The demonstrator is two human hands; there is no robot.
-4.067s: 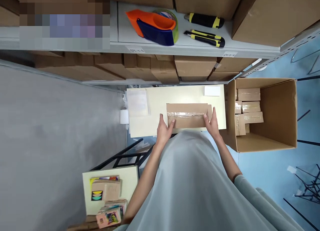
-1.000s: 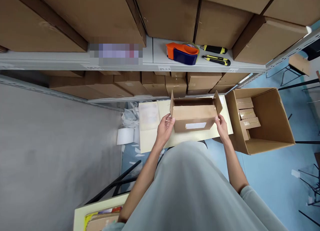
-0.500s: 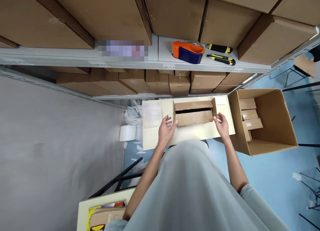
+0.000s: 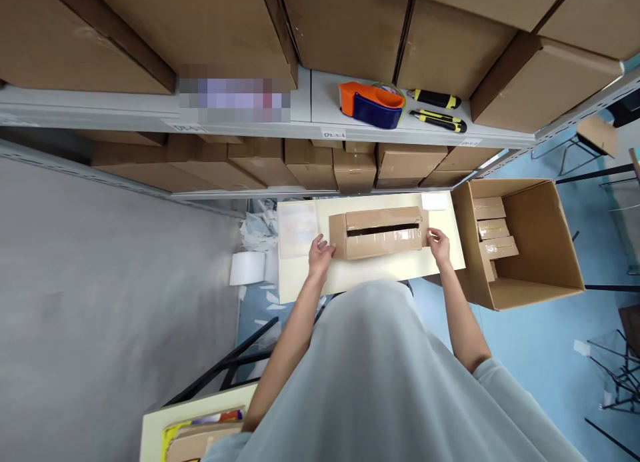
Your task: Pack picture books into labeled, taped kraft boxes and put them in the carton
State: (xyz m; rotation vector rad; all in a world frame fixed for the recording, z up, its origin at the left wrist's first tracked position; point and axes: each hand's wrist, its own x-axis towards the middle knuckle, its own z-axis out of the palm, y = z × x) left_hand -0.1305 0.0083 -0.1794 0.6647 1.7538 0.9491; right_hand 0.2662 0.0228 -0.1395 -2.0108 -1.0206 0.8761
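A long, narrow cardboard box (image 4: 383, 245) lies on the cream table, its two long top flaps nearly meeting with a dark slot between them. Its end flaps stick outward at both sides. At the left end flap (image 4: 338, 237), the thumb and a finger of my left hand (image 4: 321, 255) grip the outer edge, other fingers loosely raised. My right hand (image 4: 439, 245) pinches the box's right end flap (image 4: 425, 229) between thumb and fingertips.
Right of the table (image 4: 360, 272) stands a large open carton (image 4: 543, 242) with several small boxes inside. The shelf (image 4: 320, 105) ahead carries an orange-and-blue tape dispenser (image 4: 373, 105), two cutters (image 4: 437, 121) and cardboard boxes. A white roll (image 4: 247, 269) is at the left.
The box's end flaps, upright before, are now folded outward. Both hands have moved with them, my left hand a little outward. The view has shifted slightly.
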